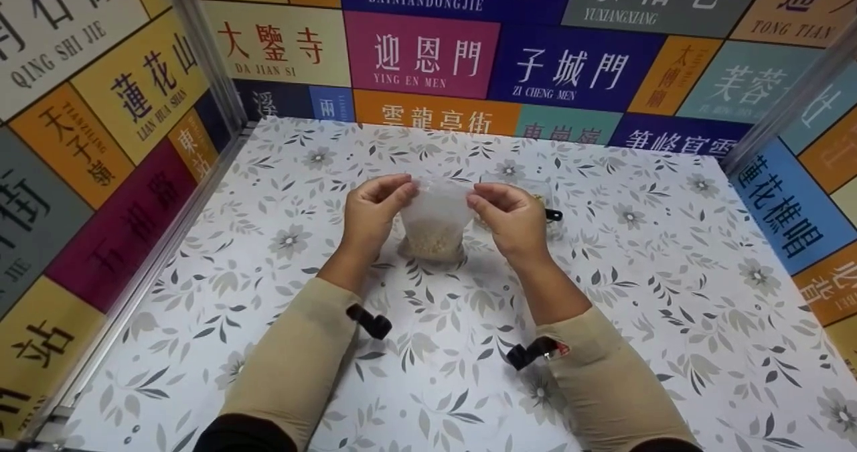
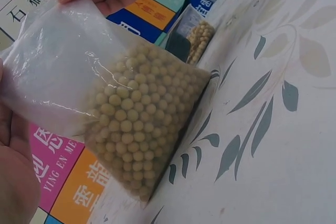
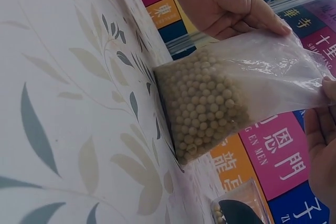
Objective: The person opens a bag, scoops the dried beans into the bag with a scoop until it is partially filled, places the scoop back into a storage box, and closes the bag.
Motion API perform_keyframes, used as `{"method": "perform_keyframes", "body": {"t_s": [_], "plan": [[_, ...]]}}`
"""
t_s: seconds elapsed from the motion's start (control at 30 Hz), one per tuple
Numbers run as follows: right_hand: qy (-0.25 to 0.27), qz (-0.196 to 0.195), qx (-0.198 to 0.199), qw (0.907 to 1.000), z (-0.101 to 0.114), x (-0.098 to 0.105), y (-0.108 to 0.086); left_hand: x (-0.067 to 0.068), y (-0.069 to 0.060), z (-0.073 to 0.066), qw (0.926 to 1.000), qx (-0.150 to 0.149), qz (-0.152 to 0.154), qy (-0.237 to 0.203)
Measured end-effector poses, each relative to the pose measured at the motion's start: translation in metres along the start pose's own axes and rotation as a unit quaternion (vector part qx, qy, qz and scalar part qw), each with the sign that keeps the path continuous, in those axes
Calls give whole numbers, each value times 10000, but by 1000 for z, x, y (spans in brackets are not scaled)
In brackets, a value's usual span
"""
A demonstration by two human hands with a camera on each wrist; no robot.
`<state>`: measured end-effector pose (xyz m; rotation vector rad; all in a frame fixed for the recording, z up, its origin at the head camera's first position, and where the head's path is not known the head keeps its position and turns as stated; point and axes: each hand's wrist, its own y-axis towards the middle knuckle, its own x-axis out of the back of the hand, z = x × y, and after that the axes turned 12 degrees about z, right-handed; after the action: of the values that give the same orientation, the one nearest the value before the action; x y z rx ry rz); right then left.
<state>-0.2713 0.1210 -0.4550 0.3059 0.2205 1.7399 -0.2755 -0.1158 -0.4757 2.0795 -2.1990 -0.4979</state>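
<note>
A clear plastic bag (image 1: 435,228) stands upright on the table, its lower part filled with round, pale beans (image 2: 137,124) that look like soybeans. My left hand (image 1: 372,214) pinches the top left corner of the bag between thumb and fingers. At the opposite top corner, my right hand (image 1: 512,221) pinches the plastic in the same way. The bag's upper part is stretched between both hands and holds no beans. In the right wrist view the beans (image 3: 202,106) fill the bottom, which rests on the tabletop.
Behind my right hand is a clear box (image 2: 195,30) with beans in it, partly hidden. A black handle (image 1: 554,215) sticks out beside it. The table (image 1: 428,385) has a leaf-and-flower cover. Panels with printed signs (image 1: 422,53) stand along its back and sides.
</note>
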Motion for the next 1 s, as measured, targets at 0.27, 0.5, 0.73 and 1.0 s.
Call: {"method": "perform_keyframes", "body": {"t_s": [0.27, 0.5, 0.73, 1.0], "plan": [[-114, -35, 45, 9999, -3, 0, 1, 1, 0, 1, 9999, -61, -22, 96], [-59, 10, 178, 9998, -4, -1, -1, 1, 1, 1, 9999, -129, 28, 24], [-309, 24, 226, 9993, -3, 0, -1, -1, 0, -1, 9996, -143, 100, 215], [-258, 496, 243, 9981, -1, -3, -4, -1, -3, -1, 9920, -100, 950, 822]]}}
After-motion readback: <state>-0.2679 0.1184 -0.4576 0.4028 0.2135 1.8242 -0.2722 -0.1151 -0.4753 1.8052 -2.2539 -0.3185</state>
